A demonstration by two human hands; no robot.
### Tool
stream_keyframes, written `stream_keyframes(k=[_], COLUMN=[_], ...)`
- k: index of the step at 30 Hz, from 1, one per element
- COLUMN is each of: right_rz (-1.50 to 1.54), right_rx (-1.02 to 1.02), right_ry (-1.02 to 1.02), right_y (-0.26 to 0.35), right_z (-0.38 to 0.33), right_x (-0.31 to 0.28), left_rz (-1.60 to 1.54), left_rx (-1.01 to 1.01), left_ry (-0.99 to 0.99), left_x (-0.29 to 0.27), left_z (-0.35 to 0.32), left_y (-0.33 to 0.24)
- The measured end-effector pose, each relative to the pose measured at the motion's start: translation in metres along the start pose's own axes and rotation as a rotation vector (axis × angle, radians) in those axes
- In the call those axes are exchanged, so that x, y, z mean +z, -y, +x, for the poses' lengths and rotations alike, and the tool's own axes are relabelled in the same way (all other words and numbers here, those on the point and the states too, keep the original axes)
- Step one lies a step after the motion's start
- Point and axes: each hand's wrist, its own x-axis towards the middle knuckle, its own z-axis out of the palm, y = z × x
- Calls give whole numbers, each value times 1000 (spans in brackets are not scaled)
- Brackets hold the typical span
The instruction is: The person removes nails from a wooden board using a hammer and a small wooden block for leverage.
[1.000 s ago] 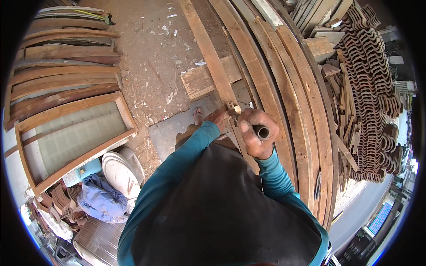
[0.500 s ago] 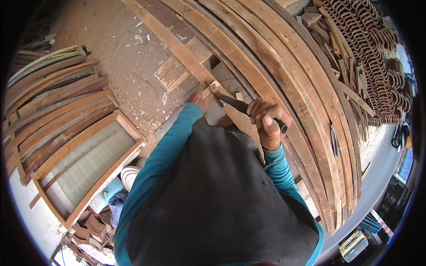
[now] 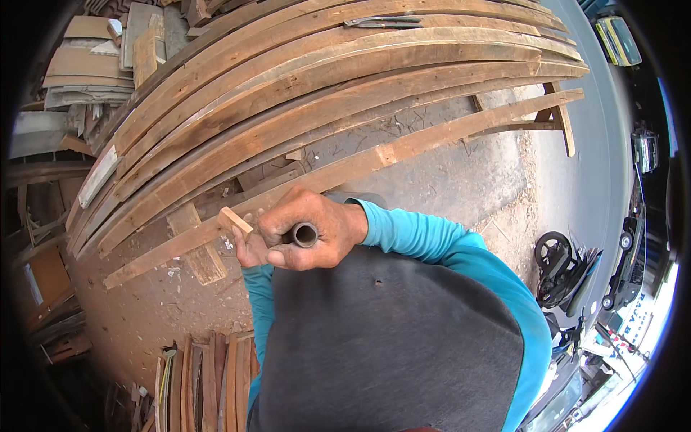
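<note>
My right hand (image 3: 327, 227) is closed around the handle of a hammer (image 3: 304, 235). Its hollow, round butt end points up at me, and the hand hides the head. Just beyond and below it, my left hand (image 3: 250, 250) is partly covered by the right one. Its fingers grip a small light wooden block (image 3: 236, 219) at the edge of a long plank (image 3: 338, 171). That plank runs slantwise across the view and rests near its left end on a short board (image 3: 207, 266).
Several long wooden beams (image 3: 288, 108) lie side by side beyond the plank, with pliers (image 3: 381, 23) on top. More timber (image 3: 209, 381) is stacked at lower left. A wooden stand (image 3: 561, 119) is under the plank's right end. A motorcycle (image 3: 558, 270) stands at right.
The view has swung round, so the beams now run across instead of lengthwise. My right hand's hammer handle now points up toward me, rather than lying sideways with its head in sight.
</note>
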Motion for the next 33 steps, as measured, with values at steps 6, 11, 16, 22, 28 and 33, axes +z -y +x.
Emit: stream_keyframes(k=[6, 11, 16, 22, 28, 33], right_rz=[-258, -527, -588, -475, -490, -513], right_rx=[107, 235, 490, 506, 420, 476], right_ry=[-196, -390, -577, -830, -979, -1154], right_y=[33, 38, 78, 124, 235, 314], right_z=[-79, -134, -205, -330, -426, -518], right_x=[48, 76, 80, 26, -70, -123], left_rz=[233, 865, 1033, 1046, 1092, 1626], left_rx=[-111, 12, -231, -292, -135, 167], left_ry=[-38, 192, 48, -140, 71, 349], left_x=[-11, -3, -5, 6, 166, 229], left_z=[10, 6, 2, -14, -19, -49], left_y=[16, 31, 59, 142, 280, 406])
